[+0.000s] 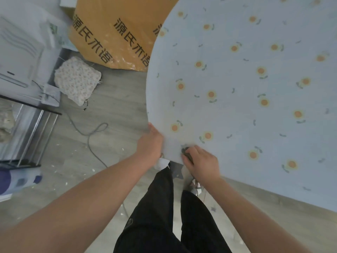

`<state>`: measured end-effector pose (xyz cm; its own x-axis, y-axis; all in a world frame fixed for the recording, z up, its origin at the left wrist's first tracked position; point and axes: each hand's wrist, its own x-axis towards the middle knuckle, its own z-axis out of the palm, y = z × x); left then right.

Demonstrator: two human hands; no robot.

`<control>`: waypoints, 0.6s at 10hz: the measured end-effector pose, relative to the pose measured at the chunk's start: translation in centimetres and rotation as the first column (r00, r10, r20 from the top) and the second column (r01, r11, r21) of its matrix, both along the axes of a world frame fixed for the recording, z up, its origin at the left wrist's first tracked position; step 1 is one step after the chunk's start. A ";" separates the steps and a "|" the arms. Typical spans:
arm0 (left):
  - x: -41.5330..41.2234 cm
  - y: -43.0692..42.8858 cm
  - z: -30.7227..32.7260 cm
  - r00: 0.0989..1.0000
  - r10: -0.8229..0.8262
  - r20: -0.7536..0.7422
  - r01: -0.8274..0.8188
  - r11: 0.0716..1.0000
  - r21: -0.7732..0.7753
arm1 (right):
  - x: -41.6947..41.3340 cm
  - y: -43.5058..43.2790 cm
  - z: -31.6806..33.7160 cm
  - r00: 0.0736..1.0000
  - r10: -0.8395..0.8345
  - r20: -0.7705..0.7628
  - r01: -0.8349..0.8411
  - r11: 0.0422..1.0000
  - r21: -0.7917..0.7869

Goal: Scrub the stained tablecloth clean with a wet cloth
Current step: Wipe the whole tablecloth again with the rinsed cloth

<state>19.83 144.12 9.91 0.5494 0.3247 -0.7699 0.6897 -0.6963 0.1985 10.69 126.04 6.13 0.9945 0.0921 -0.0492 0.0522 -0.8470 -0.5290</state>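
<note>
We see the left hand [150, 143] curled over the near edge of the flowered tablecloth [246, 106], gripping it. The right hand [202, 163] beside it presses what looks like a small dark cloth [186, 151] onto that same edge, fingers bunched round it.

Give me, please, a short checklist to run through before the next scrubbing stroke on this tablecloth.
1. The left hand holds the tablecloth at its edge: ok.
2. The right hand grips the dark cloth: ok.
3. Dark cloth touches the tablecloth: ok.
4. Dark cloth is wet: cannot tell.
5. Stain gone: cannot tell, the spot is blurred.
6. The cable on the floor lies apart from the feet: ok.
</note>
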 end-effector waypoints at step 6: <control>0.3 -0.9 0.1 0.991 0.111 0.068 -0.109 0.993 -0.038 | -0.2 2.9 -1.5 0.946 -0.314 0.075 0.315 0.949 0.001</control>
